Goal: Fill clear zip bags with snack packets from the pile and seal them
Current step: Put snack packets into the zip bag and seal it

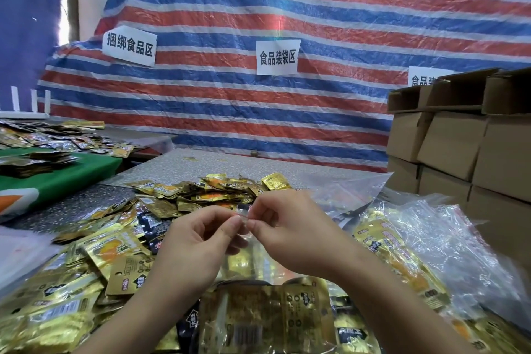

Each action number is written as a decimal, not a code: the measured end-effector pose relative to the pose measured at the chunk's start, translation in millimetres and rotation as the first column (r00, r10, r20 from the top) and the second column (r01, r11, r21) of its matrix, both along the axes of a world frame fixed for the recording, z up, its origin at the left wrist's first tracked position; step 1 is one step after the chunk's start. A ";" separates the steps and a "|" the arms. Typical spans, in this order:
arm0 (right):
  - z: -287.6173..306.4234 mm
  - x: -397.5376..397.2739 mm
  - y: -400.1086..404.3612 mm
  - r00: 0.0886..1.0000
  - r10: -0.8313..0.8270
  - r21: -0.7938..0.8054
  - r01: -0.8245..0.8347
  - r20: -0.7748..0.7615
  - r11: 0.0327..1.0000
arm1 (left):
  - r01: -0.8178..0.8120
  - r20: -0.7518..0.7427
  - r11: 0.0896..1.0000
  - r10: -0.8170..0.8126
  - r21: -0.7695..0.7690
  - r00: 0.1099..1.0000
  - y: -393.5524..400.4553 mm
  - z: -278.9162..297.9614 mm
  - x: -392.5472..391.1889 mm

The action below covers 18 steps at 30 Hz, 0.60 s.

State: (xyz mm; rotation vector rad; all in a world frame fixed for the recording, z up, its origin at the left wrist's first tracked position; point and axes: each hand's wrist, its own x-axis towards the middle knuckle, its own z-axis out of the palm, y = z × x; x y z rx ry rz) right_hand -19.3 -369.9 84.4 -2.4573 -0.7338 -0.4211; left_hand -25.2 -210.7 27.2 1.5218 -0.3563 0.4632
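Speckled table (184, 164) before striped woven tarp (316, 8); left hand (198, 241) and right hand (290, 227) pinch crinkly clear zip bag (244, 217) over glossy gold snack packets (120, 256).

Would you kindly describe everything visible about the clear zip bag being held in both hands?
The clear zip bag is thin, glossy transparent plastic, filled with gold snack packets. It lies near the camera on the packet pile, its top edge raised. The left hand and right hand pinch that top strip together at the middle.
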 end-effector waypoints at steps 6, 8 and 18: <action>-0.7 -0.4 0.9 1.000 0.005 0.003 -0.005 -0.007 1.000 | 0.000 0.032 1.000 0.000 0.020 0.999 1.3 0.7 -1.5; -1.3 -0.8 1.5 1.000 0.008 0.000 -0.008 0.006 1.000 | 0.003 0.037 1.000 -0.004 0.015 0.999 1.9 0.0 -1.6; -3.8 -0.6 3.0 0.997 0.000 -0.029 0.002 0.075 1.000 | -0.038 0.095 0.996 0.030 0.084 0.995 2.0 -1.9 0.6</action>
